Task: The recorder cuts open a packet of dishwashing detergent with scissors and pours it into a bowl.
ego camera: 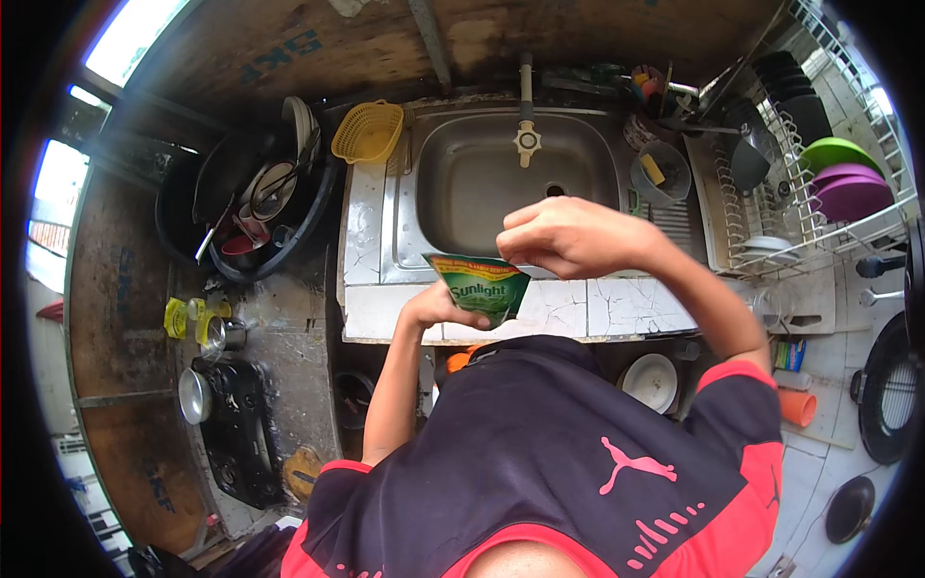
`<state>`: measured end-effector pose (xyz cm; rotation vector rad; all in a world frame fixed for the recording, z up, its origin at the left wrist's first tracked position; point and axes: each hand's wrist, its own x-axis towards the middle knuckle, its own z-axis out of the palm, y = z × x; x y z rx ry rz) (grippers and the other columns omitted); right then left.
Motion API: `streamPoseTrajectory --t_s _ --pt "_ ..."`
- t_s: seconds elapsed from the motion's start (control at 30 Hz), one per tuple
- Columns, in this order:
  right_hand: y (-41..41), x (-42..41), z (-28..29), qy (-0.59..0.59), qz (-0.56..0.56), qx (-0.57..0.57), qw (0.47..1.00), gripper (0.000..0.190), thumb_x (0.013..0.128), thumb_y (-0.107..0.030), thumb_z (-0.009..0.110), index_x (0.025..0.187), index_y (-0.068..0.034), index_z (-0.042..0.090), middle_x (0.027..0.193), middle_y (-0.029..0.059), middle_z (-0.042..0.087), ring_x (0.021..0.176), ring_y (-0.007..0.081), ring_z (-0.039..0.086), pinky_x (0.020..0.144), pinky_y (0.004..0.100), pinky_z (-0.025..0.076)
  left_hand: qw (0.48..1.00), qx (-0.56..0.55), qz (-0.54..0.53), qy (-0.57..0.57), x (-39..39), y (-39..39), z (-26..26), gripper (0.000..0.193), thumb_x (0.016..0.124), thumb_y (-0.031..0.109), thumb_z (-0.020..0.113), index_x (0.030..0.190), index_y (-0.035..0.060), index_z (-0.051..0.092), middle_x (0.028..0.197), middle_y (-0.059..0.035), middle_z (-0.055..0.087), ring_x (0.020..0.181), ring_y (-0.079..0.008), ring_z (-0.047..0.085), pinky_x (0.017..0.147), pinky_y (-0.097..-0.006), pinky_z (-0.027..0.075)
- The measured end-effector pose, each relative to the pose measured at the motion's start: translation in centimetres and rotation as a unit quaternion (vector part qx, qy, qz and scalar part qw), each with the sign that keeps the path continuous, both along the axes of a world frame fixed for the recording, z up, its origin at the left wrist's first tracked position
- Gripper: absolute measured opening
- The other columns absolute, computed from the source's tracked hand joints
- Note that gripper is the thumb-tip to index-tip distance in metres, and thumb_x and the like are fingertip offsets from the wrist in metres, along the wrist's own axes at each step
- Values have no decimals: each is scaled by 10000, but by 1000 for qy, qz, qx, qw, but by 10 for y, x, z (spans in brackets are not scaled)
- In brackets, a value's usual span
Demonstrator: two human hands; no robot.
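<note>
My left hand (448,311) grips a green Sunlight dishwashing pouch (488,292) from its left side and underneath, with the thumb across its front. The pouch is tilted above the front tiled edge of the counter. At its upper right corner, my right hand (571,238) is bent over with fingers curled together and closed on the top edge; the fingertips are partly hidden. Beyond both hands lies a stainless steel sink (477,177) with a dark drain hole and a pale plastic tap (527,137) over it.
A yellow plastic basket (368,131) sits left of the sink. Further left, a black basin (318,209) holds pans and dishes. To the right are a grey bowl with a yellow sponge (652,169) and a white dish rack (831,242). A black gas stove (242,433) stands lower left.
</note>
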<state>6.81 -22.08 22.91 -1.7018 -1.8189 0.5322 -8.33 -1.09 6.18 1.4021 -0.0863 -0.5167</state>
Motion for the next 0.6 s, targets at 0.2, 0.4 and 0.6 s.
streamPoseTrajectory --t_s 0.2,0.4,0.6 --pt "-9 -40 -78 56 -95 -69 991 79 885 -123 564 887 -44 570 855 132 583 848 365 599 712 470 467 989 138 -10 -55 -9 -14 -59 665 683 56 825 1300 80 577 1212 -57 643 1056 -167 613 921 -330 494" --pt "-19 -66 -137 127 -218 -34 967 164 848 -132 520 779 16 524 705 208 564 698 403 581 658 471 454 827 431 164 -321 -38 -24 44 688 675 367 816 1261 108 566 1156 -105 599 1093 -279 583 958 -515 386" --pt "-21 -93 -126 45 -334 -82 938 192 830 -167 577 760 12 567 709 218 624 678 407 619 625 486 482 716 554 84 -417 -21 -64 13 169 771 233 712 889 129 650 822 28 592 837 -162 569 828 -453 353"
